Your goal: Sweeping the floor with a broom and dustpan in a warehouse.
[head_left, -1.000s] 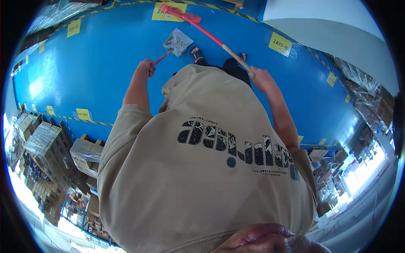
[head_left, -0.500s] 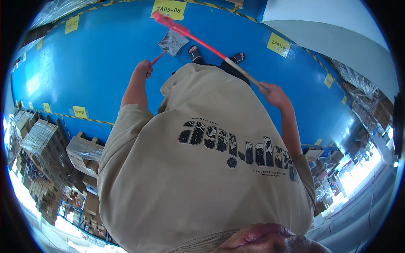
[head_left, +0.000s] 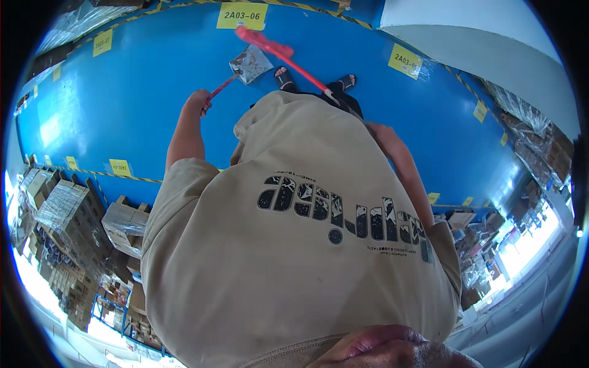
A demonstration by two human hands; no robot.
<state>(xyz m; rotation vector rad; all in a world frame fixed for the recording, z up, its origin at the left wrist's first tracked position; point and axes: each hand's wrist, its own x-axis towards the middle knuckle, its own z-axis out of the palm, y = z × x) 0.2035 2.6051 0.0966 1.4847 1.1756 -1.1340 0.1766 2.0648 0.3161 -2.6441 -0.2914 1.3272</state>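
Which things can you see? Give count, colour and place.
Broom: one, red and beige, upper centre
Dustpan: one, grey, red handle, upper centre
Floor: one, blue, upper half
Labels: several, yellow, floor
Tape: several strips, yellow-black, floor edges
Cartons: many, brown, both sides
Wall or column: one, white, upper right
Shirt: one, beige, centre
Sandals: two, black, upper centre
Feet: two, bare, in sandals
Left grip: one, bare, dustpan handle
Right grip: one, bare, broom handle

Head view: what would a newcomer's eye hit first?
The beige shirt filling the centre, against the vivid blue floor. Then, upper middle, the red broom slanting down toward the right hand, and left of its shaft a dustpan, handle in the left hand.
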